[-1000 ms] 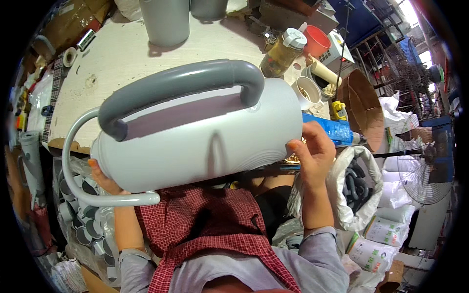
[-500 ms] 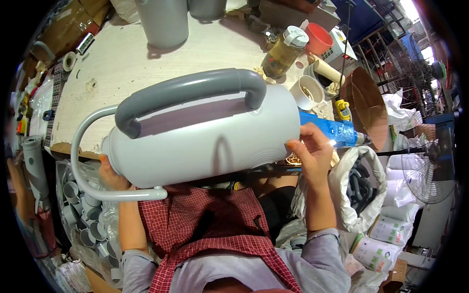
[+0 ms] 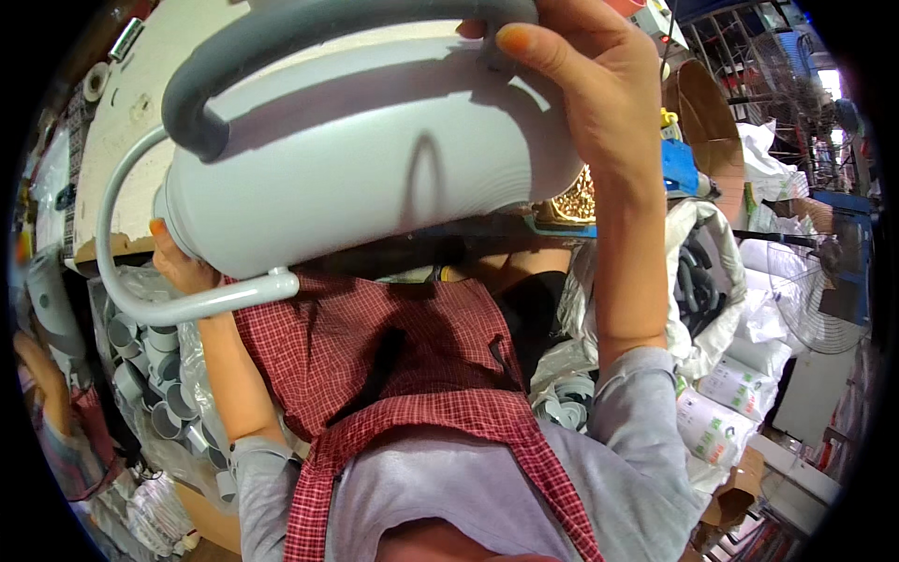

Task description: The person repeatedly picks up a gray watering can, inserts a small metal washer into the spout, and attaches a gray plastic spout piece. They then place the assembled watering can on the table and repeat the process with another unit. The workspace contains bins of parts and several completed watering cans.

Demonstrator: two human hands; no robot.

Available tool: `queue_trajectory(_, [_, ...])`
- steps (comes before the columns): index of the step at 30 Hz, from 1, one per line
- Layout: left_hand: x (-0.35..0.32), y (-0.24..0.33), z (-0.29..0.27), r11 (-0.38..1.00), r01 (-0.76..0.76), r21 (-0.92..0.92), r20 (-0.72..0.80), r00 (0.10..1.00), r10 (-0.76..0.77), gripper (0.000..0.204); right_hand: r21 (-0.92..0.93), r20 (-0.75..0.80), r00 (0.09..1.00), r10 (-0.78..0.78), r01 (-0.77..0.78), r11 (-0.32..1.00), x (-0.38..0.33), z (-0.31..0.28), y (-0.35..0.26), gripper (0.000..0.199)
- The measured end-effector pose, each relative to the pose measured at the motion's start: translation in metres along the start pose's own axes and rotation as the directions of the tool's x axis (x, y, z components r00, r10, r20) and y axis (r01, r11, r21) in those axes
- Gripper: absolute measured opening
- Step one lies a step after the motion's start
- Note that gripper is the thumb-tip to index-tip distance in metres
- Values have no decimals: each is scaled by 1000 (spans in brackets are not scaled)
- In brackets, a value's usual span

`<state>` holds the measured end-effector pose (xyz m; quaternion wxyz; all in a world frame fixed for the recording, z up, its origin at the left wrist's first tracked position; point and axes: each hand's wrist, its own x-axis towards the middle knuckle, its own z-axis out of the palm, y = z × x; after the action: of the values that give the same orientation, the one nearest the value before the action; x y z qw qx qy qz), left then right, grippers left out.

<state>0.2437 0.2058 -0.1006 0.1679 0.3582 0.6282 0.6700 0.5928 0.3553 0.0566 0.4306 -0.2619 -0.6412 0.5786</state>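
A large light-grey watering can [image 3: 356,178] lies on its side in front of me, held up over the table's near edge. Its thick dark-grey handle [image 3: 328,36] faces away, and a thin curved spout [image 3: 108,225] loops round the left end. My left hand [image 3: 183,267] grips that left end from below, thumb showing and most fingers hidden behind the body. At the right end my right hand [image 3: 604,89] is closed around the handle's end, its thumb on the near side; the fingertips are partly hidden.
Small brass-coloured pieces [image 3: 573,201] fill a tray by my right forearm. A blue tool [image 3: 682,167] lies farther right. A white sack [image 3: 726,328] holds dark handles; a clear bag [image 3: 173,375] of grey parts stands left. Another person's arm [image 3: 45,379] shows at far left.
The watering can has come up and closer, shifting slightly left. My right hand has moved from the body's lower right end up to the handle's right end. My left hand keeps its grip.
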Motion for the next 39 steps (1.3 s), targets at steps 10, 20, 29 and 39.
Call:
queue_trajectory(10, [2, 5, 12, 982, 17, -190, 77, 997, -3, 52, -161, 39, 999, -6, 12, 987, -4, -3, -5, 41])
queue_trajectory(20, [4, -9, 15, 967, 151, -207, 124, 984, -128, 52, -698, 30, 989, -146, 125, 705, -12, 11, -22, 40])
queue_trajectory(29, [24, -22, -4, 990, 41, -133, 28, 999, -38, 31, -717, -53, 915, -399, 243, 654, -12, 3, 14, 33])
queue_trajectory(39, [5, 20, 1, 962, -218, 165, 134, 971, 198, 55, -729, -94, 985, -142, 29, 684, -17, 7, 19, 40])
